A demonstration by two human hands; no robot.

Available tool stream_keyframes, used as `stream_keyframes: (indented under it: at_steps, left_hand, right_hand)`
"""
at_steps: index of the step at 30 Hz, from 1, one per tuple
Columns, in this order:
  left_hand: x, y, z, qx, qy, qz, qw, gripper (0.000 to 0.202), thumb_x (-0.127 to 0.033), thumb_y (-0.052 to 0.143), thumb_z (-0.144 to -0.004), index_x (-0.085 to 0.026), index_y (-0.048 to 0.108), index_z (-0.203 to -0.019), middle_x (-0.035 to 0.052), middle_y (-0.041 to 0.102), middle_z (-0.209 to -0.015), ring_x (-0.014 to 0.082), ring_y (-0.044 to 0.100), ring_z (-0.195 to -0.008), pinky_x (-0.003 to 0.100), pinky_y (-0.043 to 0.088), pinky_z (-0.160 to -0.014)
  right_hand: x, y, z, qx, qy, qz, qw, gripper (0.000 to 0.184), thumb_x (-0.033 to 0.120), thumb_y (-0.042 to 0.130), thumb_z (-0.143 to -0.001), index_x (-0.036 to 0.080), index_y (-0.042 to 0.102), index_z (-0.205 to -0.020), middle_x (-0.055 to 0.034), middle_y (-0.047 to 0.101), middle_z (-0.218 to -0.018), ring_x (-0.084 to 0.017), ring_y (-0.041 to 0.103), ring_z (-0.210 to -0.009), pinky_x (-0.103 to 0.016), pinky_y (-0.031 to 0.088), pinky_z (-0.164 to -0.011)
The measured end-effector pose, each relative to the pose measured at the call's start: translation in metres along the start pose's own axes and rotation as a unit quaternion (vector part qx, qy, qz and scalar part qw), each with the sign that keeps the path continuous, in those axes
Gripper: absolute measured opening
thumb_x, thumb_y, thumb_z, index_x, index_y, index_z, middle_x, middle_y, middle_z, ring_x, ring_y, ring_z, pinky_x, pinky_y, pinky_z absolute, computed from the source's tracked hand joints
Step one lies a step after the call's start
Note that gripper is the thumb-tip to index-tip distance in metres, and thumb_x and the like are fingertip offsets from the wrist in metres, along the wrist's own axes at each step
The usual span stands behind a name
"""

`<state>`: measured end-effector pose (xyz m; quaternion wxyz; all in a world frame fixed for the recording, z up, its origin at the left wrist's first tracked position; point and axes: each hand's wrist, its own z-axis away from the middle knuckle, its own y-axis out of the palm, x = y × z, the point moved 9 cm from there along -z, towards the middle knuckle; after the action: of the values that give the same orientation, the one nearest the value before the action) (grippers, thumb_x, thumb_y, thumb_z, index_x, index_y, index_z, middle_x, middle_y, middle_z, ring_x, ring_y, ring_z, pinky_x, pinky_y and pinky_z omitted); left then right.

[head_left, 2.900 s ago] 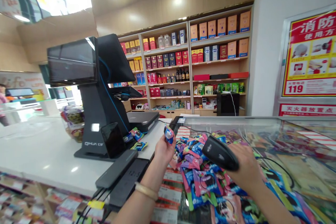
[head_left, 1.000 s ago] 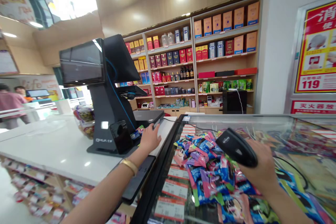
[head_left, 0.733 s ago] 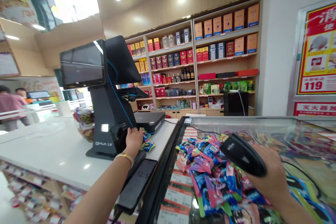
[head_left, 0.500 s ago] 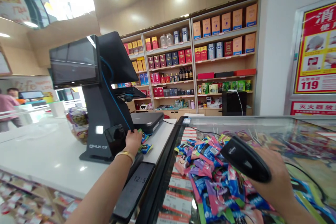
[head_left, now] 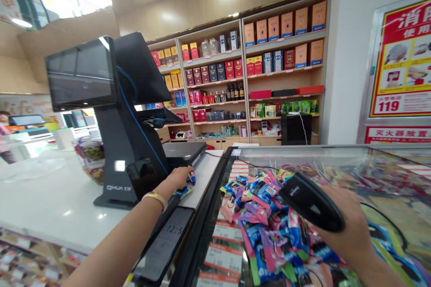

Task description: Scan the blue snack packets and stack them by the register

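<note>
My right hand (head_left: 346, 213) is wrapped round the grip of a black barcode scanner (head_left: 311, 202), held above a heap of small wrapped sweets (head_left: 266, 228) in blue, pink and purple packets. On the white counter, beside the register's base, my left hand (head_left: 179, 178) has its fingers closed over a few blue and green sweet packets (head_left: 191, 180). How many packets sit under those fingers I cannot tell. A bracelet circles the left wrist. Below that forearm lies a phone (head_left: 164, 243) with its screen lit.
A black double-screen register (head_left: 131, 143) stands on the white counter (head_left: 50, 208), with a flat black device (head_left: 184, 152) behind it. A plastic container (head_left: 90, 157) is at its left. Glass display case (head_left: 336, 152) at right; stocked shelves (head_left: 215, 81) behind. A person (head_left: 5, 130) is at far left.
My left hand has moved over the loose sweet packets and closed on them, a little further along the counter. The view has shifted slightly. My right hand still holds the scanner over the heap.
</note>
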<state>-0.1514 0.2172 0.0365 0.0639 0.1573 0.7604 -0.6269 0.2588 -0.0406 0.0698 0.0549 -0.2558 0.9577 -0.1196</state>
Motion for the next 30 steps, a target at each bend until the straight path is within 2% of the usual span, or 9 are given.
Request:
stream_keyframes:
  at_steps: [6, 11, 15, 18, 21, 23, 26, 28, 30]
  left_hand:
    - [-0.034, 0.016, 0.018, 0.047, 0.080, -0.071, 0.993, 0.057, -0.001, 0.063, -0.059, -0.021, 0.065, -0.113, 0.0107, 0.066, -0.119, 0.0275, 0.059, -0.113, 0.033, 0.041, -0.098]
    - [-0.057, 0.020, 0.033, 0.074, 0.117, -0.116, 0.984, 0.057, 0.000, 0.059, -0.064, -0.022, 0.063, -0.117, 0.0086, 0.067, -0.118, 0.0238, 0.059, -0.113, 0.029, 0.040, -0.098]
    - [-0.057, 0.010, 0.037, 0.082, 0.103, -0.162, 0.978, 0.055, 0.002, 0.060, -0.061, -0.024, 0.068, -0.109, 0.0084, 0.070, -0.106, 0.0275, 0.061, -0.107, 0.034, 0.042, -0.095]
    - [-0.055, -0.005, 0.038, 0.071, 0.081, -0.192, 0.976, 0.051, 0.003, 0.060, -0.058, -0.018, 0.070, -0.104, 0.0145, 0.067, -0.104, 0.0335, 0.062, -0.104, 0.040, 0.045, -0.091]
    - [-0.062, -0.024, 0.041, 0.042, 0.075, -0.188, 0.979, 0.054, 0.000, 0.059, -0.064, -0.016, 0.064, -0.116, 0.0165, 0.064, -0.112, 0.0307, 0.061, -0.105, 0.037, 0.045, -0.090]
    - [-0.074, -0.040, 0.044, -0.009, 0.072, -0.113, 0.991, 0.056, -0.008, 0.062, -0.068, -0.016, 0.058, -0.124, 0.0130, 0.064, -0.112, 0.0262, 0.062, -0.102, 0.034, 0.045, -0.090]
    - [-0.088, -0.057, 0.052, -0.102, 0.030, 0.113, 0.988, 0.058, -0.023, 0.074, -0.063, -0.016, 0.058, -0.119, 0.0064, 0.070, -0.094, 0.0233, 0.065, -0.086, 0.032, 0.050, -0.080]
    - [-0.095, -0.051, 0.059, -0.126, -0.006, 0.310, 0.942, 0.050, -0.027, 0.078, -0.059, -0.016, 0.063, -0.106, 0.0032, 0.070, -0.080, 0.0209, 0.065, -0.075, 0.031, 0.052, -0.071]
    - [-0.104, -0.033, 0.064, -0.115, -0.038, 0.506, 0.854, 0.034, -0.025, 0.079, -0.061, -0.015, 0.065, -0.090, 0.0028, 0.069, -0.075, 0.0179, 0.065, -0.068, 0.029, 0.053, -0.066]
  right_hand:
    - [0.002, 0.003, -0.002, 0.002, 0.012, 0.003, 1.000, 0.013, 0.033, 0.055, -0.081, 0.021, 0.053, -0.086, -0.0037, 0.059, -0.076, -0.021, 0.054, -0.072, -0.034, 0.033, -0.069]
    - [-0.001, 0.006, 0.000, 0.005, 0.011, -0.004, 1.000, 0.016, 0.035, 0.058, -0.080, 0.021, 0.054, -0.087, -0.0026, 0.059, -0.074, -0.020, 0.054, -0.071, -0.033, 0.033, -0.068]
    - [-0.001, 0.008, 0.001, 0.007, -0.006, 0.010, 1.000, 0.017, 0.034, 0.060, -0.078, 0.021, 0.056, -0.089, -0.0025, 0.061, -0.076, -0.020, 0.055, -0.073, -0.033, 0.034, -0.069]
    - [-0.004, 0.010, 0.002, 0.019, 0.003, 0.015, 1.000, 0.015, 0.034, 0.058, -0.078, 0.022, 0.056, -0.087, -0.0028, 0.061, -0.075, -0.020, 0.055, -0.072, -0.033, 0.034, -0.069]
    - [-0.006, 0.012, 0.003, 0.022, 0.012, 0.010, 1.000, 0.014, 0.032, 0.058, -0.077, 0.021, 0.056, -0.087, -0.0024, 0.061, -0.074, -0.019, 0.054, -0.073, -0.033, 0.033, -0.069]
    - [-0.004, 0.011, 0.002, 0.015, 0.009, 0.008, 1.000, 0.015, 0.030, 0.058, -0.077, 0.021, 0.055, -0.088, -0.0026, 0.061, -0.076, -0.020, 0.054, -0.074, -0.033, 0.033, -0.070]
    - [-0.002, 0.010, -0.001, 0.016, 0.023, 0.002, 1.000, 0.013, 0.031, 0.057, -0.077, 0.021, 0.055, -0.085, -0.0028, 0.060, -0.075, -0.020, 0.054, -0.074, -0.033, 0.033, -0.071]
    - [-0.002, 0.010, -0.003, 0.021, 0.048, -0.006, 0.999, 0.012, 0.032, 0.056, -0.079, 0.021, 0.054, -0.082, -0.0030, 0.059, -0.074, -0.020, 0.053, -0.074, -0.034, 0.033, -0.072]
    - [-0.002, 0.010, -0.004, 0.019, 0.065, -0.011, 0.998, 0.012, 0.033, 0.054, -0.080, 0.021, 0.054, -0.081, -0.0033, 0.059, -0.074, -0.020, 0.053, -0.074, -0.035, 0.033, -0.072]
